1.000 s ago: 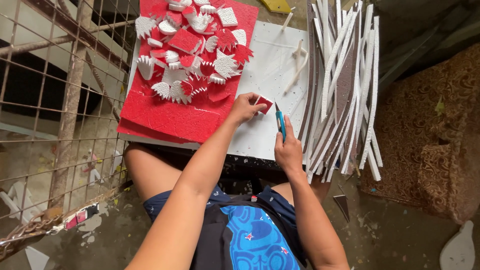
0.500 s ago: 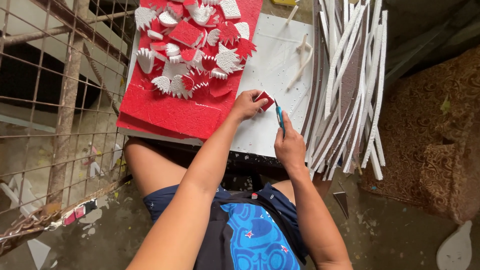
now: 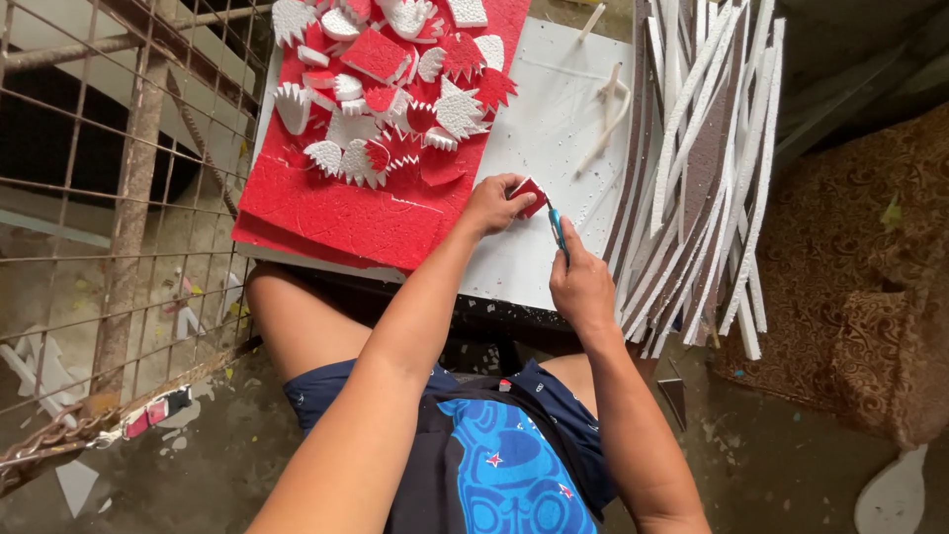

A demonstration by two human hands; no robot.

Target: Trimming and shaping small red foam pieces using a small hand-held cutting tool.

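Rusty wire mesh fencing [image 3: 109, 227] runs along the nine o'clock side, and a white foam board [image 3: 554, 138] serves as the work surface across the person's lap. The left hand [image 3: 491, 205] is closed in a pinch on a small red foam piece [image 3: 531, 194] near the board's centre. The right hand [image 3: 581, 284], at five o'clock from that piece, is wrapped shut around a slim blue-handled craft knife [image 3: 559, 229] whose tip meets the piece's edge. A red foam sheet [image 3: 336, 213] bearing cut red and white serrated shapes [image 3: 395, 109] lies at ten o'clock; long white and brown foam strips [image 3: 702, 178] fan at three o'clock. Cutting well here likely calls for short strokes angled away from the pinching fingertips.
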